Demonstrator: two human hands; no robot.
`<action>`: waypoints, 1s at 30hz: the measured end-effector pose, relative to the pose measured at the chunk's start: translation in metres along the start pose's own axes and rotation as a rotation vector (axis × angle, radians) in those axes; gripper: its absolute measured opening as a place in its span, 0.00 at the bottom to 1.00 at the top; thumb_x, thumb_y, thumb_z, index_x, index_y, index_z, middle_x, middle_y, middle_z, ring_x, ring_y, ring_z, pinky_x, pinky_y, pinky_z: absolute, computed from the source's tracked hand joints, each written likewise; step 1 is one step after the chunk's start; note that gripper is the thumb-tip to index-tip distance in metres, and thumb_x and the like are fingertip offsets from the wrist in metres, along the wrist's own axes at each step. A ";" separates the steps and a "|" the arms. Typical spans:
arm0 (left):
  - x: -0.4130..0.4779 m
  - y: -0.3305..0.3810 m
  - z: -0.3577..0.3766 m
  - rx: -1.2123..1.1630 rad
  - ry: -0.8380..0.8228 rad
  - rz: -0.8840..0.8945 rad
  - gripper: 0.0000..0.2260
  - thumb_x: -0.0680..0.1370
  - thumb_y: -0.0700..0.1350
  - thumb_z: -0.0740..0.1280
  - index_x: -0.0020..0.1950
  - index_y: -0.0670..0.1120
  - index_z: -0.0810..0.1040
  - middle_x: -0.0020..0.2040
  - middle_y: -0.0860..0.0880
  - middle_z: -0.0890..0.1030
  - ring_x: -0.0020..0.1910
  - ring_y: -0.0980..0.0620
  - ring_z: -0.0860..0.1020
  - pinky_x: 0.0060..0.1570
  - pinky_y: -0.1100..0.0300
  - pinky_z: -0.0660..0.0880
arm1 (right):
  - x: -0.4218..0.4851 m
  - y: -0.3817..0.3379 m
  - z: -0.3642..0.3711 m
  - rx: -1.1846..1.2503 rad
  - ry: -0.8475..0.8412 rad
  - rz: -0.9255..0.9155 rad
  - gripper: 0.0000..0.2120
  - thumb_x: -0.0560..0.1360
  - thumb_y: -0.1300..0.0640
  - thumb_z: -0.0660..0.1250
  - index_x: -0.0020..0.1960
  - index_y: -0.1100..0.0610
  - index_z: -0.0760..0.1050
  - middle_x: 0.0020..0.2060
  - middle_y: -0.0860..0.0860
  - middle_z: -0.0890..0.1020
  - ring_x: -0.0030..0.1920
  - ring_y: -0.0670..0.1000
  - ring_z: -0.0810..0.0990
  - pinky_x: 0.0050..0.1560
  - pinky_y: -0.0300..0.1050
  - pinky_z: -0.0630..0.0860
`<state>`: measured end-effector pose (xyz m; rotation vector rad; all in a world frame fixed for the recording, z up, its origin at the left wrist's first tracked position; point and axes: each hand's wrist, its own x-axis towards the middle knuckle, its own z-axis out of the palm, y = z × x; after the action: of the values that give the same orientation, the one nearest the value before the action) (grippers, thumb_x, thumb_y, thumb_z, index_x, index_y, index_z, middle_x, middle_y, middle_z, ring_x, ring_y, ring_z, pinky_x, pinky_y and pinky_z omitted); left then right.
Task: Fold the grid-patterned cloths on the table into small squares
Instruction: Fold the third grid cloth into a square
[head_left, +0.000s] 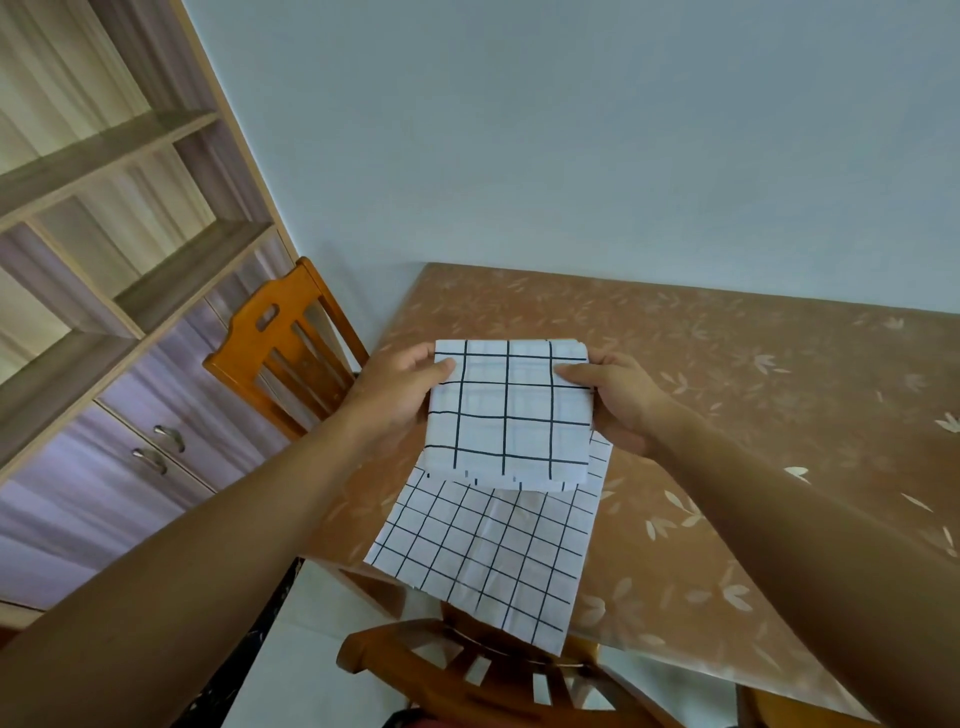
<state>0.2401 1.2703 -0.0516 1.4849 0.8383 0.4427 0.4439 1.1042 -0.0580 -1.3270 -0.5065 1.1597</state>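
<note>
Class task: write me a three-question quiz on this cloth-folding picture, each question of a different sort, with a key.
1. True or false: the left hand and the right hand both grip the folded cloth.
2. The unfolded cloth lies: A) on a chair seat; B) spread on the table; C) on a shelf.
3. Fill in: the folded cloth is held ____ the unfolded cloth.
Key: 1 true; 2 B; 3 above.
</note>
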 end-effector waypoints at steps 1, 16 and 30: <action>-0.001 0.000 0.001 -0.011 -0.004 -0.015 0.08 0.83 0.43 0.65 0.58 0.50 0.83 0.54 0.48 0.87 0.54 0.47 0.86 0.54 0.48 0.82 | -0.001 0.000 -0.001 -0.013 0.004 0.004 0.13 0.81 0.65 0.64 0.65 0.63 0.79 0.58 0.61 0.85 0.58 0.62 0.85 0.55 0.61 0.83; -0.004 0.000 -0.004 -0.188 -0.101 -0.130 0.14 0.84 0.38 0.59 0.57 0.51 0.83 0.62 0.39 0.83 0.65 0.34 0.78 0.68 0.33 0.68 | -0.005 0.001 -0.013 0.132 -0.119 0.061 0.18 0.83 0.64 0.55 0.70 0.60 0.75 0.63 0.62 0.82 0.63 0.64 0.82 0.63 0.64 0.78; -0.010 0.000 -0.018 -0.269 -0.182 -0.268 0.28 0.84 0.58 0.48 0.63 0.44 0.83 0.47 0.44 0.83 0.38 0.51 0.75 0.39 0.55 0.66 | -0.010 -0.002 -0.015 0.017 -0.082 0.119 0.51 0.76 0.24 0.43 0.60 0.67 0.81 0.52 0.60 0.85 0.50 0.56 0.84 0.48 0.53 0.82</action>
<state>0.2202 1.2757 -0.0474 1.1276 0.7854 0.2064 0.4533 1.0890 -0.0567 -1.3129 -0.4809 1.3176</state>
